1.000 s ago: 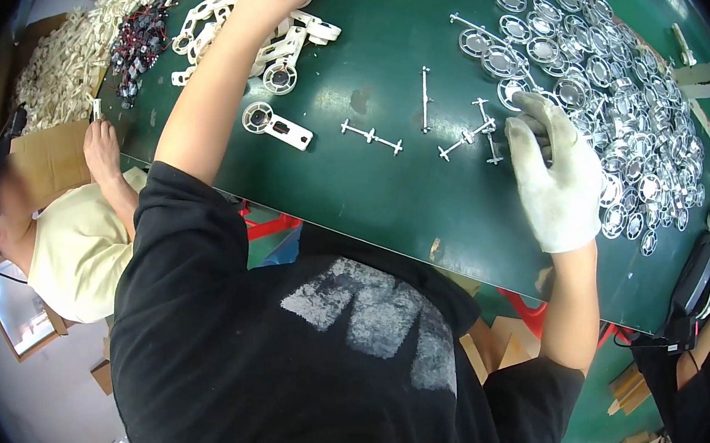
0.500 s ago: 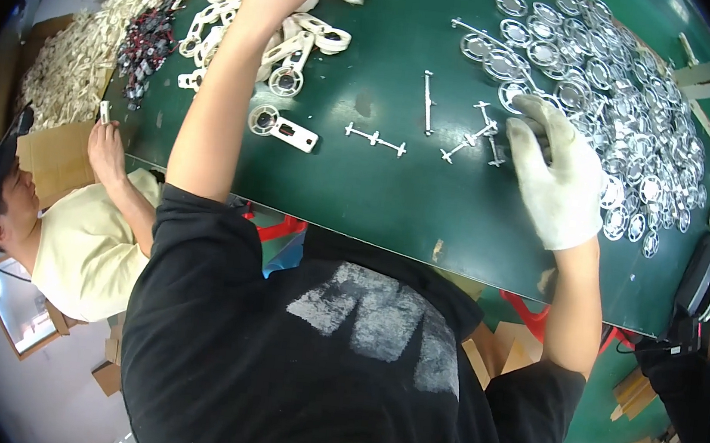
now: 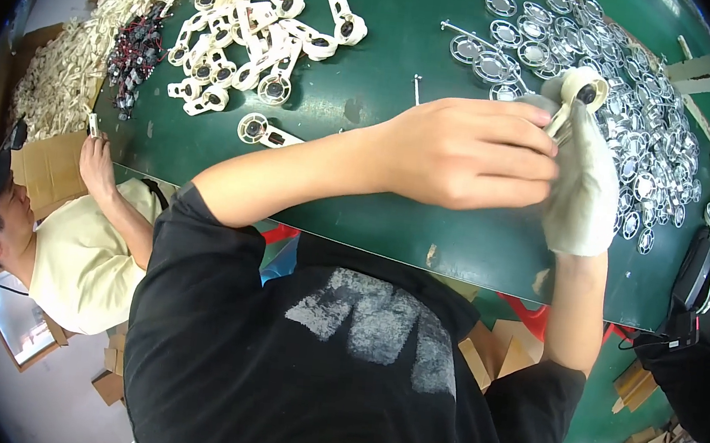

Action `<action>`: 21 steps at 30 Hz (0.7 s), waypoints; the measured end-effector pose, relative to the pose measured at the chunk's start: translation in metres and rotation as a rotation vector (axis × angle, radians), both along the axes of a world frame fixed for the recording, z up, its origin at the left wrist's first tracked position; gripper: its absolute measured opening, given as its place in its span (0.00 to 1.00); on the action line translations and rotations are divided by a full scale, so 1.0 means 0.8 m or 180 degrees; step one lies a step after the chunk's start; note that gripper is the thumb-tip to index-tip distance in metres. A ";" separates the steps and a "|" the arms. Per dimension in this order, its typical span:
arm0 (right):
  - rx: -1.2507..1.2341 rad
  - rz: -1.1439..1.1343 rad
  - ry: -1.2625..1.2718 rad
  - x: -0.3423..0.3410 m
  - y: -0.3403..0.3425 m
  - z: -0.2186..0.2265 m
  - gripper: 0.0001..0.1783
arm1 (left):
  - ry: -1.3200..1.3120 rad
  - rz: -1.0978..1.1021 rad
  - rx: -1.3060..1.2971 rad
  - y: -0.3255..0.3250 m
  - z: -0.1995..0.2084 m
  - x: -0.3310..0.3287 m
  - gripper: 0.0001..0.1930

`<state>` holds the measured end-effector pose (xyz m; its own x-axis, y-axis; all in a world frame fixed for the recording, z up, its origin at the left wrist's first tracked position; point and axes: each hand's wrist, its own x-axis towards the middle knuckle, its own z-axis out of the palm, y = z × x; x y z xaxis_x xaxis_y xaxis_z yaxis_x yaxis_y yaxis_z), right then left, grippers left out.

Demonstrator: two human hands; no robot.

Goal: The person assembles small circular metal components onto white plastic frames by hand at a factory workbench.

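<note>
A cream plastic fan housing, with a round ring head and a black motor-like centre, is held up at the right of the table. My right hand, in a white glove, is closed around it from the right. Reaching across from the left, my bare left hand has its fingers curled at the housing's narrow handle. The handle is mostly covered by the fingers. Just beyond the glove lies a heap of round chrome grille covers. Below my left forearm's far side, a single fan housing rests on the green table.
Several cream housings lie in a loose pile at the far left. Black-and-red wired parts and a large cream heap are beyond. A thin chrome rod shows past my left hand. A co-worker sits at the left.
My left hand has come from the far pile across to my right hand, bringing a cream fan housing. My gloved right hand has lifted from the chrome rods and closed on the housing.
</note>
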<state>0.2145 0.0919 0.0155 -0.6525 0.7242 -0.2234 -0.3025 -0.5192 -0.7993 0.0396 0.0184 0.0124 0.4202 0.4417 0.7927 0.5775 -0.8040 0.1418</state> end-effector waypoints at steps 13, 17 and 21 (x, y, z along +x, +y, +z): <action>0.1325 -0.0293 -0.1390 -0.001 0.027 0.014 0.08 | 0.1546 0.1517 -0.2303 0.145 0.004 -0.130 0.21; 0.1577 -0.0056 -0.1626 0.002 0.025 0.016 0.10 | 0.1179 0.1174 -0.1871 0.139 -0.008 -0.141 0.15; 0.1592 0.0154 -0.2077 -0.004 0.015 0.032 0.11 | 0.0601 0.1458 -0.1205 0.084 0.031 -0.109 0.23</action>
